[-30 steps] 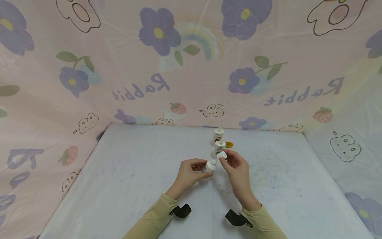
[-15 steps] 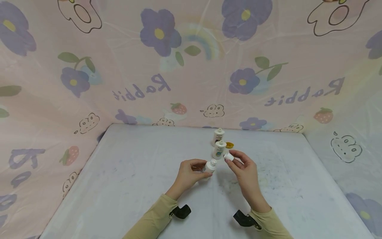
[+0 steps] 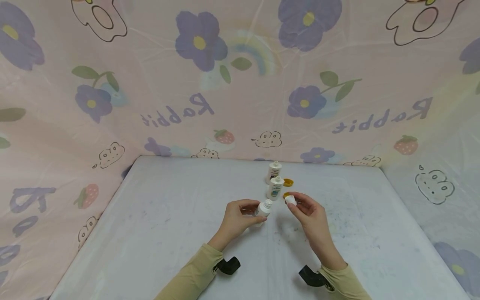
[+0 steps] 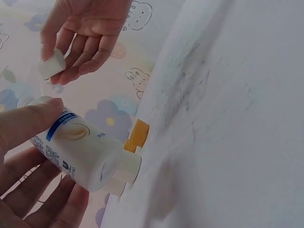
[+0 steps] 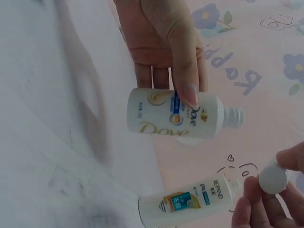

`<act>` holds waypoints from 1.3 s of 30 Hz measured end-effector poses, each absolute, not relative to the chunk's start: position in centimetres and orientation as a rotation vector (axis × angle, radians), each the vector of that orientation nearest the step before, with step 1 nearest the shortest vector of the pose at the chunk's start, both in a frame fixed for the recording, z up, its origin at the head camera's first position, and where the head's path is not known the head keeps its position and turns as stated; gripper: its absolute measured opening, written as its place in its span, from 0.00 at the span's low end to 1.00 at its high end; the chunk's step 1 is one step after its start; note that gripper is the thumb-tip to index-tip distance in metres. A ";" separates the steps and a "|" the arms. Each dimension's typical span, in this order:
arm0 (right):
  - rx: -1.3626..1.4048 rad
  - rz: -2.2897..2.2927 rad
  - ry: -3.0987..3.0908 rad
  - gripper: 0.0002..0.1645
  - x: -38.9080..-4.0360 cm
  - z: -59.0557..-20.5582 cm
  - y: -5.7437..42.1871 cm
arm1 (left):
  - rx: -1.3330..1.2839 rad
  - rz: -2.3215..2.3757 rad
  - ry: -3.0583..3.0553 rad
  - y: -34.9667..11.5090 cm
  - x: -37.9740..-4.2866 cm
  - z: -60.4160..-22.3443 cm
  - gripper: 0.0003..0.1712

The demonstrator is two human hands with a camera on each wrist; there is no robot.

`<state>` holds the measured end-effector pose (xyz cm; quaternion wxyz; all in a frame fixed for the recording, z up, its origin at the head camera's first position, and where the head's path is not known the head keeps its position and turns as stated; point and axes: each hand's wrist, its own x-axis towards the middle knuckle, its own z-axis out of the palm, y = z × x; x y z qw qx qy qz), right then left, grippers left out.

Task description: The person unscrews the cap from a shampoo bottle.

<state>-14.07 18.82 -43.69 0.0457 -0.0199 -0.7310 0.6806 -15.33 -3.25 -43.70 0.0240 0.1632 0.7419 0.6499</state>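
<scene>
My left hand (image 3: pixel 233 218) grips a small white Dove bottle (image 5: pixel 154 118) by its sides, thumb across the label. Its threaded neck (image 5: pixel 232 117) is bare and points up and slightly right in the head view. To the right, my right hand (image 3: pixel 313 221) pinches a white cap (image 5: pixel 273 179) between thumb and fingers, apart from the bottle. Behind the hands stand two more white bottles, the nearer one (image 3: pixel 275 188) with a teal and yellow label and the farther one (image 3: pixel 275 170) partly hidden behind it. Both show bare tops.
A yellow cap (image 3: pixel 288 182) lies right of the standing bottles; another yellow cap (image 3: pixel 286 195), partly hidden by the right fingers, lies nearer. The white tabletop (image 3: pixel 168 208) ends at a printed cloth backdrop (image 3: pixel 240 104). Black wrist mounts (image 3: pixel 228 265) sit at both cuffs.
My right hand has carried the white cap away from the Dove bottle's neck, rightward and slightly nearer, turning it on the way. My left hand and its bottle have stayed in place.
</scene>
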 end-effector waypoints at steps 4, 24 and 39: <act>-0.095 2.060 -2.248 0.25 -14.0 -44.0 19.5 | 0.498 2.010 2.294 -3.1 -15.5 -43.6 0.21; 0.077 1.716 -2.594 0.18 -16.5 -48.8 22.8 | 0.524 2.008 2.256 -0.2 -19.3 -49.1 0.25; 0.085 1.525 -2.702 0.17 -17.9 -50.3 22.9 | 0.528 1.979 2.287 1.4 -20.3 -49.9 0.25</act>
